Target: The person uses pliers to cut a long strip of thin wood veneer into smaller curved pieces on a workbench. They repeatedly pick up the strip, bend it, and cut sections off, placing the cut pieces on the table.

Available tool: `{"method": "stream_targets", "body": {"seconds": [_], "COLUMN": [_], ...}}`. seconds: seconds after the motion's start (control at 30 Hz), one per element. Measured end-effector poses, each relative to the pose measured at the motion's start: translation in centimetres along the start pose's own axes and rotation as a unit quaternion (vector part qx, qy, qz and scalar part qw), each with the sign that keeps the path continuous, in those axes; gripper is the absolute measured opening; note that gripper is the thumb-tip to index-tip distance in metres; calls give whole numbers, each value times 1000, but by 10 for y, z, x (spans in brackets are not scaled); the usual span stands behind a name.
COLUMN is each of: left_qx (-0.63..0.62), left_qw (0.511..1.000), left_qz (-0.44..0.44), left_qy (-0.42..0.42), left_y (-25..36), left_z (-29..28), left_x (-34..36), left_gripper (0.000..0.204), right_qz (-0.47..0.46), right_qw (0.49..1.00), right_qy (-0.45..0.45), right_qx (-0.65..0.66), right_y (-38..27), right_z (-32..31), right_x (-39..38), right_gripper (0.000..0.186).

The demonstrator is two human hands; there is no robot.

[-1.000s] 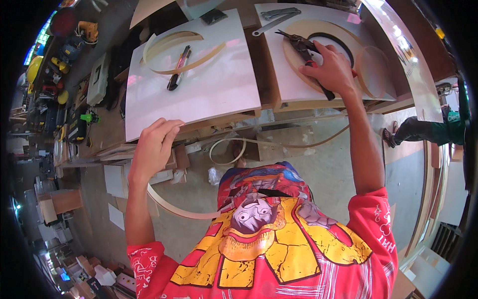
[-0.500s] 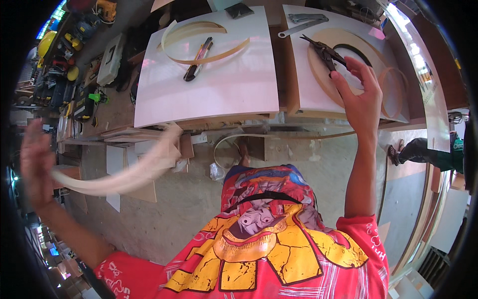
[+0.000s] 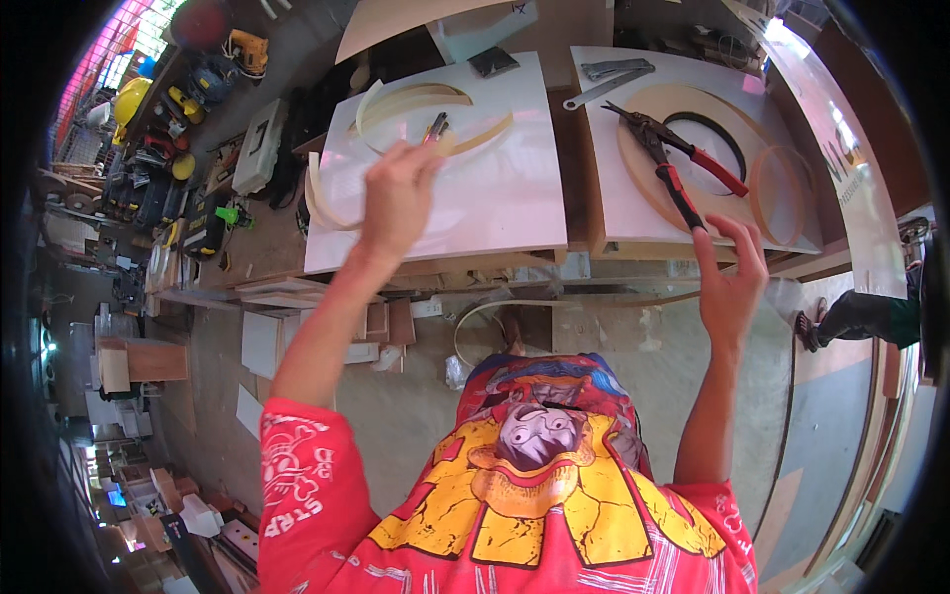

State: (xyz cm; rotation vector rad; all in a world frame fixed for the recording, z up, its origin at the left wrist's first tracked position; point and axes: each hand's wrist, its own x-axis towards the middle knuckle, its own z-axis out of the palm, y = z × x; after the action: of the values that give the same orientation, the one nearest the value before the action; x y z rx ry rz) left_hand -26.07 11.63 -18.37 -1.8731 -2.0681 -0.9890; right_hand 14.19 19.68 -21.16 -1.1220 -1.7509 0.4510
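My left hand is closed over a utility knife on the left white board. Only the knife's upper end shows; the rest is under my fingers. Curled pale edge-banding strips lie around it, and another curved strip hangs at the board's left edge. My right hand has its fingers apart, at the end of one handle of the red-and-black snips. The snips rest with spread handles on a large roll of edge banding atop the right board.
A metal wrench-like tool and a dark packet lie at the boards' far edges. A long strip dangles below the near edges. Power tools crowd the left bench. At right stands another person's leg.
My left hand has swung from far left onto the utility knife, and the strip it carried is now at the left board's edge. My right hand has drawn back along the snips toward me.
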Motion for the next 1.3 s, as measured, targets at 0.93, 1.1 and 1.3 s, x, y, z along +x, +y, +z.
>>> {"method": "stream_targets", "body": {"seconds": [0.93,1.1,1.3], "left_qx": [245,49,-23], "left_qw": [809,848,804], "left_qz": [-482,-418,-403], "left_qy": [-232,-322,-437], "left_y": [-109,15,73], "left_z": [-151,33,116], "left_x": [-399,-386,-328], "left_gripper": [38,32,34], "right_qz": [585,520,-22], "right_qw": [775,806,867], "right_qy": [-90,-98,-372], "right_qx": [220,265,-331], "right_y": [465,414,447], "right_z": [69,93,106], "right_x": [-180,-178,-173], "right_gripper": [49,45,79]}}
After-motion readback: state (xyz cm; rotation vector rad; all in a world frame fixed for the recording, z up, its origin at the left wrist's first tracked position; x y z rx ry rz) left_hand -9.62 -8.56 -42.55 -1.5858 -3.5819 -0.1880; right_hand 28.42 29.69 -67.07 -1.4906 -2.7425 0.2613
